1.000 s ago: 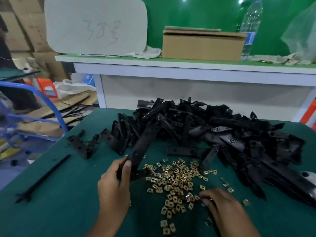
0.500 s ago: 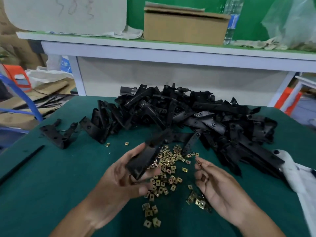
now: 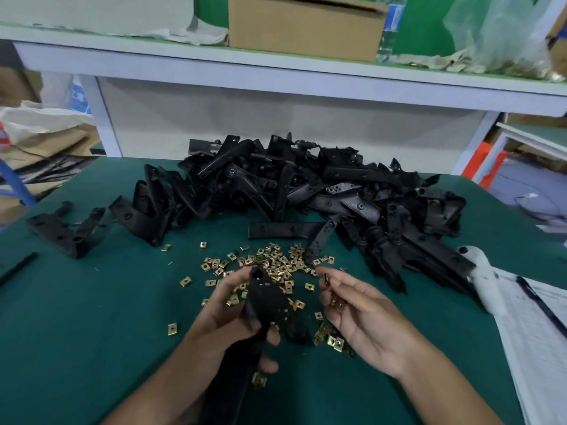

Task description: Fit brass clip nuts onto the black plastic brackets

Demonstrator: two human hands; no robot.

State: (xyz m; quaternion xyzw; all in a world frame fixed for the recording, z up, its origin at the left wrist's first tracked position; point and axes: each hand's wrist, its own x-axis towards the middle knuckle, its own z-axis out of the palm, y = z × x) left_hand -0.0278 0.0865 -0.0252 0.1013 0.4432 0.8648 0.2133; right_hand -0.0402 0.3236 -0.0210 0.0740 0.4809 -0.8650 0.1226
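My left hand (image 3: 225, 314) grips a black plastic bracket (image 3: 267, 305) above the green table, one holed end pointing away from me. My right hand (image 3: 359, 314), palm up, pinches a brass clip nut (image 3: 327, 281) between thumb and forefinger, just right of the bracket's tip. A few more nuts (image 3: 337, 303) lie in that palm. Several loose brass clip nuts (image 3: 270, 265) are scattered on the mat under and beyond both hands. A large heap of black brackets (image 3: 306, 191) lies behind them.
A separate bracket (image 3: 66, 231) lies at the left, and a thin black strip (image 3: 17, 268) at the far left edge. A white cloth and paper sheet (image 3: 527, 326) cover the right side. A white shelf (image 3: 276, 72) with a cardboard box (image 3: 303, 24) stands behind the table.
My left hand has turned the bracket so it points away from me and drawn it closer. My right hand has lifted from the nut pile, palm up, with a nut pinched near the bracket's tip.
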